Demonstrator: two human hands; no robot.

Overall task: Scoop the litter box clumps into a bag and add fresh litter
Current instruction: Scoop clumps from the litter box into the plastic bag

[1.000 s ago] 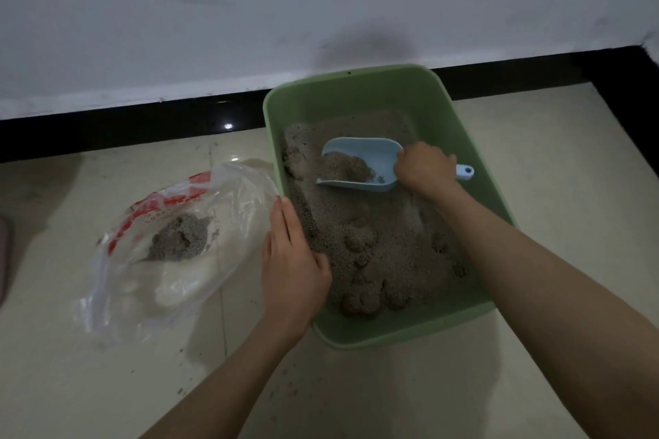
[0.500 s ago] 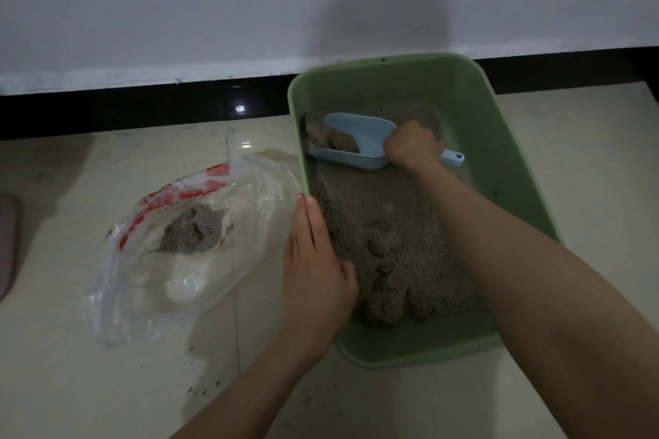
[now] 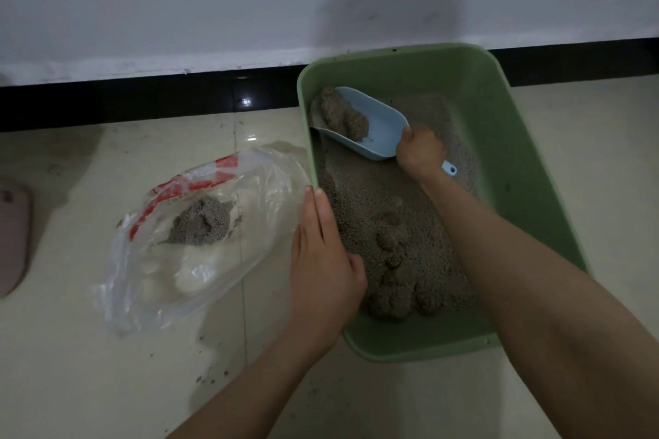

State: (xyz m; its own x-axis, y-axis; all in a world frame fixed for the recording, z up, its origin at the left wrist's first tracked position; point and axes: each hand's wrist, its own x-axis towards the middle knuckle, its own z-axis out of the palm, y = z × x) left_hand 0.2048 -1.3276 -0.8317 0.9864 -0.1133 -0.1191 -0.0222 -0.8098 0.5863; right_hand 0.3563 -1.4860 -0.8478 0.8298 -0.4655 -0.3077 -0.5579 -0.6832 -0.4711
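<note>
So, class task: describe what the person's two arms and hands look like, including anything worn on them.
Both forearms are bare; no sleeve reaches into view. The left hand and right hand wear no gloves, and no rings, watch or bracelet show. Nothing is marked on them.

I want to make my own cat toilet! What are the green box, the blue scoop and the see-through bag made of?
Green box: probably hard plastic; smooth matte walls, rounded moulded rim.
Blue scoop: likely plastic as well; one smooth pale piece including the handle.
Bag: thin plastic film; crinkled, shiny, clear enough that the litter inside shows through.
</note>
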